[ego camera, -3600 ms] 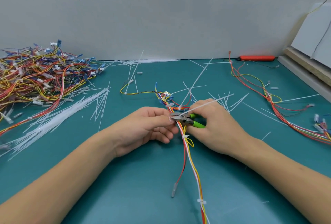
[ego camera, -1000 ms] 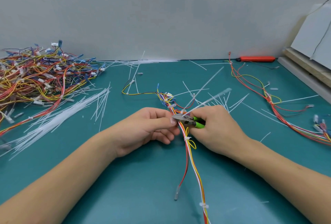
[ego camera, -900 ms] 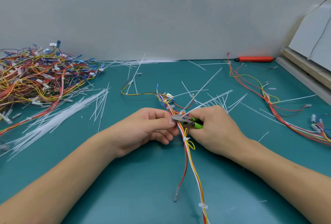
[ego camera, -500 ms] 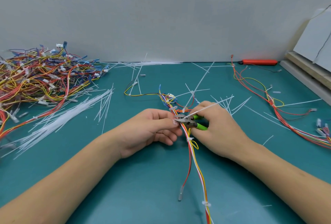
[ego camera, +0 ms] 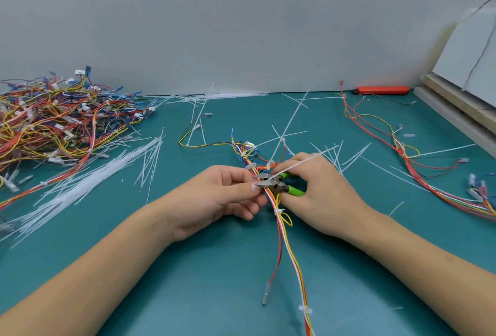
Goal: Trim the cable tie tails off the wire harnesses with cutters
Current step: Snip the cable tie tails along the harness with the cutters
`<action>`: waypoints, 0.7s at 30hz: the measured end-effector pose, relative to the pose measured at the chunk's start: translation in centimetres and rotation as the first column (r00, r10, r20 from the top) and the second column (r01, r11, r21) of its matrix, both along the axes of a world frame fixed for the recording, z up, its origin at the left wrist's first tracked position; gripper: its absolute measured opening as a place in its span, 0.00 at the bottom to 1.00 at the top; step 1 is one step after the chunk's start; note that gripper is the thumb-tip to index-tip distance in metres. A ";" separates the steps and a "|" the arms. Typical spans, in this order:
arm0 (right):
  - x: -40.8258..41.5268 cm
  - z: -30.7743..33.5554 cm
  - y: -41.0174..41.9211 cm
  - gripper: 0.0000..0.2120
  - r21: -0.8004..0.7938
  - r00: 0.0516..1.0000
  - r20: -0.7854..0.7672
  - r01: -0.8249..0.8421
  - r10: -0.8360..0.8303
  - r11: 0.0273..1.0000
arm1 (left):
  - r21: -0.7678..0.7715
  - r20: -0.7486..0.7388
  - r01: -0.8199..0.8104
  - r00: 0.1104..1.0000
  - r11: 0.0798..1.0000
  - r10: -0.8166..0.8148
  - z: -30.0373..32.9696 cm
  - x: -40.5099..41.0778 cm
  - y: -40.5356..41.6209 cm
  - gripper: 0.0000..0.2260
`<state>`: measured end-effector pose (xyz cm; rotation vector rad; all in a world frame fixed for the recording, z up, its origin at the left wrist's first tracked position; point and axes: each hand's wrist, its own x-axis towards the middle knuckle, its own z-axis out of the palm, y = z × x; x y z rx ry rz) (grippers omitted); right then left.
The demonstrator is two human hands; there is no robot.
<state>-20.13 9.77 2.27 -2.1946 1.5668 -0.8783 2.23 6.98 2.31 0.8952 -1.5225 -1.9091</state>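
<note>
A wire harness [ego camera: 288, 249] of red, white, yellow and orange wires runs from the mat's middle toward me. My left hand [ego camera: 214, 198] pinches the bundle at a cable tie. My right hand [ego camera: 319, 190] grips green-handled cutters [ego camera: 279, 184], whose metal jaws sit at the bundle beside my left fingertips. A long white tie tail [ego camera: 300, 162] slants up and right from the jaws, over my right fingers. Two more ties [ego camera: 279, 211] sit lower on the harness, with short stubs.
A big tangle of harnesses [ego camera: 53, 121] fills the left. Cut white tie tails [ego camera: 88, 180] lie in a heap beside it and scattered mid-mat. Another harness [ego camera: 408, 158] sprawls at right. A red tool [ego camera: 382, 90] lies by the back wall; boards [ego camera: 456, 105] lean at far right.
The hands stay at the same tie on the harness. The cutter jaws have shifted slightly along the bundle, and the view has moved a little.
</note>
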 end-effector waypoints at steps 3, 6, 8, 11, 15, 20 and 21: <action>0.0 0.0 0.0 0.15 0.008 1.000 0.013 -0.002 0.002 1.000 | -0.016 0.009 -0.011 1.000 1.000 0.012 -0.1 -0.1 0.1 0.13; 0.0 0.0 0.0 0.16 -0.002 1.000 -0.004 0.011 -0.011 1.000 | -0.031 0.018 -0.012 1.000 0.999 0.012 0.0 -0.2 0.1 0.10; 0.1 0.0 0.0 0.17 -0.007 1.000 -0.014 0.020 -0.020 1.000 | -0.034 0.018 -0.011 1.000 0.999 0.012 0.1 -0.2 0.1 0.07; 0.0 0.1 -0.1 0.16 0.002 1.000 -0.025 0.013 -0.013 1.000 | -0.040 0.018 -0.012 1.000 0.999 0.013 0.2 -0.2 0.2 0.06; -0.1 -0.2 -0.2 0.05 0.009 0.999 -0.038 0.008 -0.007 1.000 | -0.050 0.025 -0.009 1.000 0.999 0.010 0.2 -0.3 0.3 0.08; 0.0 -0.5 0.1 0.04 0.061 0.997 -0.058 0.061 -0.057 0.996 | -0.066 0.009 0.017 1.000 0.998 -0.017 0.3 -0.2 0.4 0.06; 0.0 -0.5 0.1 0.05 0.063 0.996 -0.065 0.065 -0.061 0.996 | -0.065 0.003 0.020 1.000 0.998 -0.020 0.4 -0.2 0.4 0.06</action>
